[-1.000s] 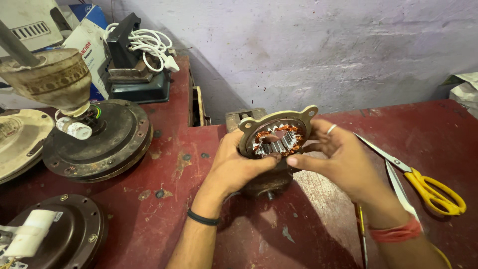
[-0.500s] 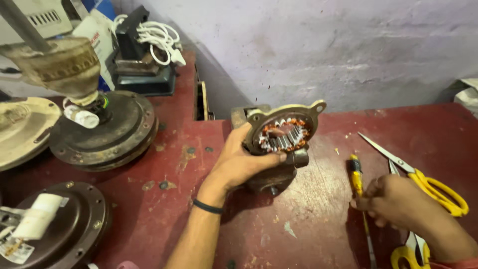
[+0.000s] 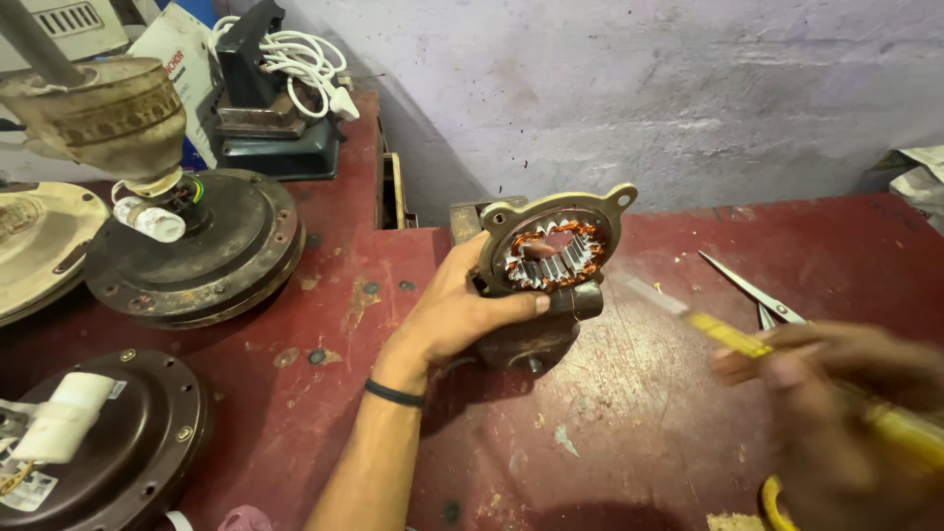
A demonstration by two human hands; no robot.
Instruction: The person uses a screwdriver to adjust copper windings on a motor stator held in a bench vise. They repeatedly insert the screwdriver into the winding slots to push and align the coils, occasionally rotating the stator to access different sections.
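1 small motor (image 3: 547,280), grimy metal, held tilted up on the red workbench (image 3: 629,433) just in front of the grey wall (image 3: 629,88). Its round open face, ringed by a flange with 3 lugs, points toward the camera and slightly up; the axis through the bore runs from the wall side toward the viewer. Inside the housing: a ring of copper windings around pale steel teeth, centre hole bare.

Left hand (image 3: 454,313): clamped on the motor from the left, thumb across the lower front rim, fingers behind the body. Black band at the wrist.

Right hand (image 3: 836,379): blurred, closed around a yellow-handled screwdriver (image 3: 723,332) whose shaft lies slantwise, tip toward the motor but apart from it.

Change from 0.5 s earlier: right hand was down on the bench at the screwdriver; now raised with it. 1 s earlier both hands gripped the motor.

Also on the bench: 1 pair of scissors (image 3: 752,292), blades pointing up-left, behind the right hand; 2 dark round fan housings (image 3: 211,256) at left, 1 near the lower-left corner; 1 coil of white cable (image 3: 295,59) on a dark box at rear.
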